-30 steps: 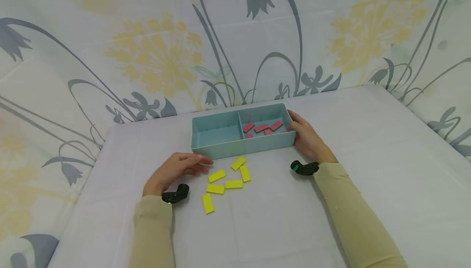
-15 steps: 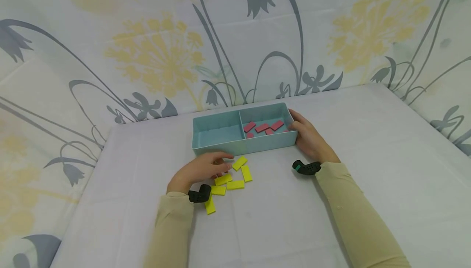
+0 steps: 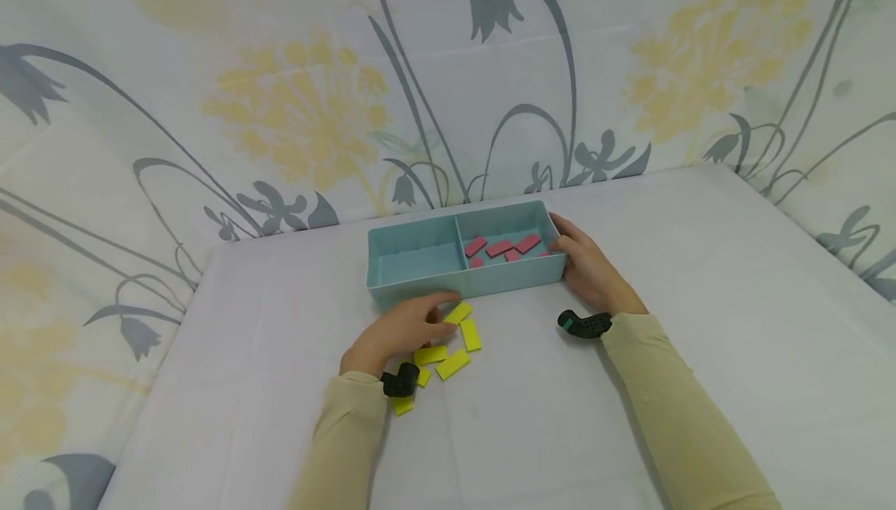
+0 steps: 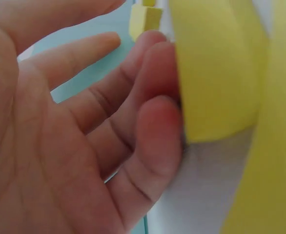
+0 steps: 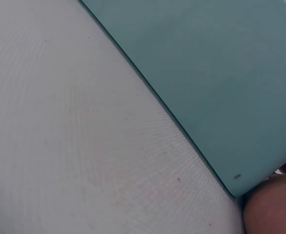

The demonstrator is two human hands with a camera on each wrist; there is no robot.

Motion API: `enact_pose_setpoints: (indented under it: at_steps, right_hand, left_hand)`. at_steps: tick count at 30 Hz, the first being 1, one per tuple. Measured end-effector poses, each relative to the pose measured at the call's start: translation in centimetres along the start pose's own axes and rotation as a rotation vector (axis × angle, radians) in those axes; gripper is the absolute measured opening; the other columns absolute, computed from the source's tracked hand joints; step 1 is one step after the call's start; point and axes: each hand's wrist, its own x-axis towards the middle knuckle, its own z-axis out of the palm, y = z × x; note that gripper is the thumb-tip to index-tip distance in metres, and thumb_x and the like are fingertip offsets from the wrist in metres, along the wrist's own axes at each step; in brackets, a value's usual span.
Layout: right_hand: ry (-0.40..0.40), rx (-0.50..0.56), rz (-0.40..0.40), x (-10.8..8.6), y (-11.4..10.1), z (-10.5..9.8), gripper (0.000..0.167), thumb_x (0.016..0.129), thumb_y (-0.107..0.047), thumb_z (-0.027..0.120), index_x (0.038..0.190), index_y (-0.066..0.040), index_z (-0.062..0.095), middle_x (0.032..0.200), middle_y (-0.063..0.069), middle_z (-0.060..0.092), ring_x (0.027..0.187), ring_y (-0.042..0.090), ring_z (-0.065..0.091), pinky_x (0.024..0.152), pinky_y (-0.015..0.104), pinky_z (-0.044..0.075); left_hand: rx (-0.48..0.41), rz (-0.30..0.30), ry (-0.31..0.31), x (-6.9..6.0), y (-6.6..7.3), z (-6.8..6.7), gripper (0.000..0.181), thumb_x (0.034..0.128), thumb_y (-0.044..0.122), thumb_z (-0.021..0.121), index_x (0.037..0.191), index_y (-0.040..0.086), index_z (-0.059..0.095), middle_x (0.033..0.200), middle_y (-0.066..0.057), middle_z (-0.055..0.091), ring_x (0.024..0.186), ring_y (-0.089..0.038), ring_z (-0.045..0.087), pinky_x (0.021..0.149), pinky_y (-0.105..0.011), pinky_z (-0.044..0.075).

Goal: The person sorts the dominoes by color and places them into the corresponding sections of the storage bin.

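Observation:
A light-blue two-compartment box (image 3: pixel 514 280) stands at the far side of the white table. My right hand (image 3: pixel 595 275) grips its right end, thumb over the rim; the right wrist view shows the box's outer wall (image 5: pixel 206 87) with a fingertip at the corner. My left hand (image 3: pixel 400 330) is low among several yellow rectangular blocks (image 3: pixel 453 365), close to the box's front. In the left wrist view, bent fingertips (image 4: pixel 157 131) touch the edge of a yellow block (image 4: pixel 216 73), while one finger stays straighter. The left forearm and wristband partly hide some blocks.
Several pink blocks (image 3: pixel 500 248) lie in the box's right compartment. The left compartment (image 3: pixel 418 261) shows only its bare floor. A flower-printed cloth (image 3: pixel 301 106) rises behind the white-covered table (image 3: pixel 532 424).
My left hand has moved right from the box's left corner in among the yellow blocks. Some of these have shifted and turned. My right hand stays on the box.

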Motion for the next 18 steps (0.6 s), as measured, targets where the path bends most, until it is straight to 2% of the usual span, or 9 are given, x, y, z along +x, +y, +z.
enact_pose_setpoints:
  at_steps: [6,10,18]
  right_hand:
    - [-0.008,-0.024,0.004,-0.15,-0.07,0.06,0.065,0.086,0.005,0.033,0.144,-0.017,0.013,0.147,0.002,0.01,0.132,0.021,0.013,0.106,0.041,0.012]
    - [-0.012,-0.03,0.003,-0.13,-0.12,0.07,0.065,0.086,0.005,0.033,0.144,-0.017,0.012,0.147,0.001,0.01,0.132,0.02,0.013,0.106,0.041,0.013]
    - [-0.02,-0.052,-0.009,-0.13,0.03,0.03,0.064,0.087,0.004,0.032,0.144,-0.018,0.012,0.148,0.001,0.009,0.132,0.022,0.012,0.106,0.041,0.013]
  left_hand:
    - [0.09,0.018,0.021,0.18,0.79,0.55,0.047,0.0842,0.031,0.06,0.129,0.026,0.047,0.077,0.0,0.05,0.069,-0.015,0.047,0.055,-0.027,0.039]
    - [0.117,0.013,0.018,0.29,0.92,0.73,0.047,0.0843,0.03,0.06,0.129,0.026,0.046,0.075,0.0,0.049,0.067,-0.015,0.046,0.054,-0.026,0.037]
    - [0.056,-0.048,0.016,0.32,0.87,0.68,0.044,0.0821,0.032,0.062,0.122,0.021,0.048,0.068,0.0,0.05,0.055,-0.015,0.045,0.049,-0.026,0.035]
